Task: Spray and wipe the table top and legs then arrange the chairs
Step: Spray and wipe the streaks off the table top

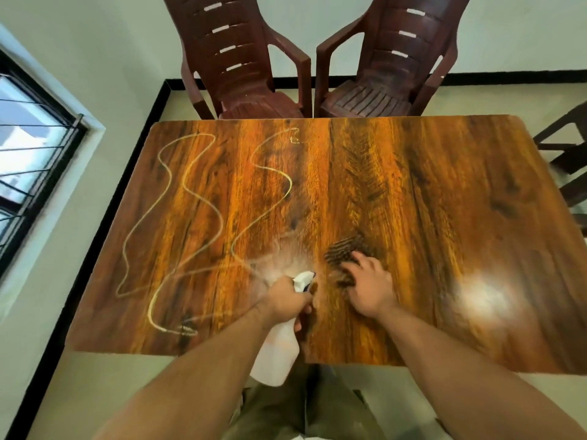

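A wood-grain table top fills the view. My left hand grips a white spray bottle by its trigger head, nozzle pointing away over the table, with a faint mist in front of it. Wavy pale liquid lines run across the table's left half. My right hand rests on a dark brown cloth that lies on the table near the middle front; the hand covers part of the cloth.
Two maroon plastic chairs stand at the table's far edge against the wall. Part of another dark chair shows at the right. A barred window is on the left wall. A light glare marks the table's right front.
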A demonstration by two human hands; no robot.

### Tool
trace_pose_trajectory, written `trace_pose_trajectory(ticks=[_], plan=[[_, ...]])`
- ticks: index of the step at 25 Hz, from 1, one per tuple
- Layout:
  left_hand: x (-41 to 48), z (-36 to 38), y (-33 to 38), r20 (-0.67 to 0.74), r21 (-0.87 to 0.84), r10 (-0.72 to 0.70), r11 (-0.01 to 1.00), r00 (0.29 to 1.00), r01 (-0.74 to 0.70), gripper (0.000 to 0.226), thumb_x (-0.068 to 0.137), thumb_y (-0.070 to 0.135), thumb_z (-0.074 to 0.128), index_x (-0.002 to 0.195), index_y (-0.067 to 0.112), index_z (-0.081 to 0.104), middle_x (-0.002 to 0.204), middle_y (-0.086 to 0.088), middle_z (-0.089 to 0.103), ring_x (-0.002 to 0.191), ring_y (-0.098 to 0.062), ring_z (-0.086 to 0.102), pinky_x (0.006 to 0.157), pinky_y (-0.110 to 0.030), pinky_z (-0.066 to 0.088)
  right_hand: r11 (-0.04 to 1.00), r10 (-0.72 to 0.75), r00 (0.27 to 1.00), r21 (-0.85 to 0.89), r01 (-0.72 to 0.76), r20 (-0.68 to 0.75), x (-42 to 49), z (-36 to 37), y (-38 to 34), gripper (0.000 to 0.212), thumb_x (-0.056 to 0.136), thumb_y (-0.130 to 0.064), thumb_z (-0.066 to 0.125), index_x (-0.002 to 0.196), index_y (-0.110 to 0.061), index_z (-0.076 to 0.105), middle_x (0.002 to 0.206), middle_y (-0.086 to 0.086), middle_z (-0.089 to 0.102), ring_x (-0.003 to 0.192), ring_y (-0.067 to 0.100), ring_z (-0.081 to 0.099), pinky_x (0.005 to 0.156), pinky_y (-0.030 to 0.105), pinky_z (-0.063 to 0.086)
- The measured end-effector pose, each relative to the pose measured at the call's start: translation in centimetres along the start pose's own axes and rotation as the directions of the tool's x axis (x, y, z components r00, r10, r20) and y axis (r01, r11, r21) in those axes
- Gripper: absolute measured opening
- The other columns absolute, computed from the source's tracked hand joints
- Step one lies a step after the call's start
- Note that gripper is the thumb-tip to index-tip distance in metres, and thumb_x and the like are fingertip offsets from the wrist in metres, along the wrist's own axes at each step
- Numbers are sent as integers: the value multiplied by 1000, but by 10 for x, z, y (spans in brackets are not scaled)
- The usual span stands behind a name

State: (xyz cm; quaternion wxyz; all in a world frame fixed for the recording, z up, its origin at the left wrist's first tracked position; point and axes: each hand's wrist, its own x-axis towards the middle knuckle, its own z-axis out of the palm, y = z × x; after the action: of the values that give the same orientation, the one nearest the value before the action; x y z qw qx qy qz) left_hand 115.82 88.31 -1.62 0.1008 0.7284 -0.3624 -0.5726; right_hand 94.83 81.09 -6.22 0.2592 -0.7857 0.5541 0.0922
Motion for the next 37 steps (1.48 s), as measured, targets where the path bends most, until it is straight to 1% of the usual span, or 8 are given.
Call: trace_pose_trajectory(ticks=[4,10,17,22,27,31,35,37], plan=[[-20,12,-11,-9,47,44,998,999,-43,12,93,13,58,99,5,63,91,-10,79,43,-21,62,58,-39,59,894,-435,880,-28,448,191,-73,23,0,54,83,-37,56,137,-42,51,161,-12,26,146,15,19,119,46,20],[-43,20,-48,-45,124,30,992,999,-24,9,94,14,62,97,7,66,87,-10,78,52,-24,66,63,-42,61,986,78,990,153,-61,-113,-80,40,8,49,89,-32,65,138,-35,57,158,-5,34,143,23,27,117,44,25],[-66,22,-50,-126,151,64,988,990,-44,14,91,7,59,78,6,65,85,-16,77,38,-8,60,59,-33,57,884,-467,879,11,468,102,-111,61,4,46,88,-29,58,133,-39,60,157,-12,36,144,15,27,118,42,23],[-68,23,-62,-148,131,56,991,987,-37,15,93,9,60,78,10,64,85,-12,76,38,-1,58,67,-32,56,998,40,982,47,-31,-184,-128,66,39,48,93,-36,59,140,-35,54,158,-4,36,145,23,26,115,49,28],[-68,26,-75,-80,219,-2,976,997,20,22,90,17,65,97,-3,68,88,-13,75,48,-12,60,55,-30,52,934,-358,933,-6,358,-25,-123,86,-13,47,92,-39,57,139,-40,51,160,-10,28,147,18,20,118,45,21],[-72,21,-77,-7,241,-11,970,1000,13,21,89,17,64,101,0,69,92,-15,77,51,-15,64,66,-36,58,975,-216,972,41,220,-88,-126,98,-14,51,91,-37,57,141,-31,50,164,-5,23,151,20,16,122,46,16],[-79,5,-80,-37,219,-63,973,997,69,18,98,20,60,90,3,62,84,-16,73,46,-17,62,49,-28,53,928,-362,930,69,366,-58,-130,108,-25,48,92,-24,57,140,-25,52,163,-7,27,152,16,17,125,47,11],[-78,-9,-83,-91,171,-62,982,994,77,22,101,23,59,86,8,61,85,-16,72,43,-13,58,45,-24,51,954,-242,958,140,264,-157,-106,94,-28,43,96,-21,55,138,-21,53,161,-3,34,150,18,24,125,46,15]])
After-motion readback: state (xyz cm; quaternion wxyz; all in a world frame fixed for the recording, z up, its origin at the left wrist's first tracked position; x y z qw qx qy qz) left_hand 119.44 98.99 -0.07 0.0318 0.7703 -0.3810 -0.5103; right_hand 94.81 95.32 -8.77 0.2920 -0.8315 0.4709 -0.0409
